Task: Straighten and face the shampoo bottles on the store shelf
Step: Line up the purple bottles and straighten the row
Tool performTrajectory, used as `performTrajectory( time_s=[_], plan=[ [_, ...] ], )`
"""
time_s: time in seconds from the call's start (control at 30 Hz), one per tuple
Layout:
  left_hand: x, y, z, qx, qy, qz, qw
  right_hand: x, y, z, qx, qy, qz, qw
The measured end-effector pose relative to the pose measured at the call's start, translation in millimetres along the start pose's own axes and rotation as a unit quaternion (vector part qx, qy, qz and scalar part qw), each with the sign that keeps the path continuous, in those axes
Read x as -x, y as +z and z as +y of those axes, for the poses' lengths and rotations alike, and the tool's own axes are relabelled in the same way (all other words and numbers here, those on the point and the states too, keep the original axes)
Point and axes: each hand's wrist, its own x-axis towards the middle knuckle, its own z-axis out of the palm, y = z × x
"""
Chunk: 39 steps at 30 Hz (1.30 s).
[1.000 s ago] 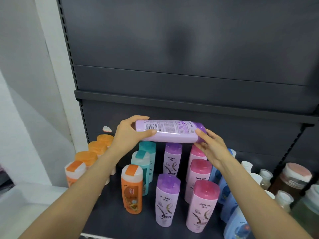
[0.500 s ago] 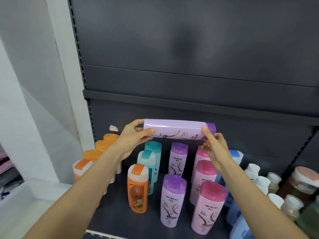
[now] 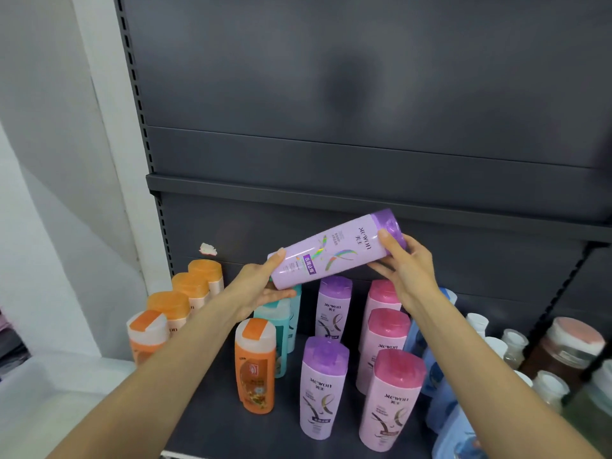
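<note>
head | purple bottle tilted (cap up-right) | left hand grips base | right hand grips cap end

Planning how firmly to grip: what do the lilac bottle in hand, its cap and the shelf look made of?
The lilac bottle looks like smooth, opaque plastic with a soft sheen; its printed front carries iridescent, foil-like swirls. Its purple cap seems a glossier hard plastic, showing highlights. The shelf looks like dark grey painted metal, matte, with slotted uprights. Both hands, left hand and right hand, hold the bottle.
</note>
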Motion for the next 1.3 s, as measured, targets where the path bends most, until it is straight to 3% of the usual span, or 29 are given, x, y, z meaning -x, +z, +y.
performTrajectory(
  time_s=[0.13,0.23,0.4,0.53,0.7,1.0,1.3],
  plan=[
    [-10.2,4.6,-9.7,-0.175,0.006,0.037,0.984,0.1,8.2,-10.1,0.052,-0.048,0.005,0.997],
    [-17.9,5.0,-17.5,-0.31,0.078,0.045,0.946,-1.7,10.2,-13.2,0.111,-0.081,0.005,0.991],
    [-24.9,-10.6,-24.9,-0.604,0.232,0.091,0.757,-4.3,8.8,-6.8,0.314,-0.16,-0.034,0.935],
    [-26.0,-21.9,-36.9,-0.692,0.237,0.056,0.679,-3.6,9.9,13.4,0.399,-0.136,-0.092,0.902],
    [-29.7,-26.0,-48.2,-0.715,0.217,0.023,0.664,-4.9,5.4,46.1,0.444,-0.083,-0.126,0.883],
    [-33.8,-27.7,-54.1,-0.689,0.205,0.009,0.695,-9.4,-7.5,91.8,0.493,0.007,-0.149,0.857],
    [-35.6,-27.6,-53.8,-0.685,0.21,0.017,0.697,-6.9,-13.7,107.3,0.536,0.025,-0.182,0.824]
  ],
)
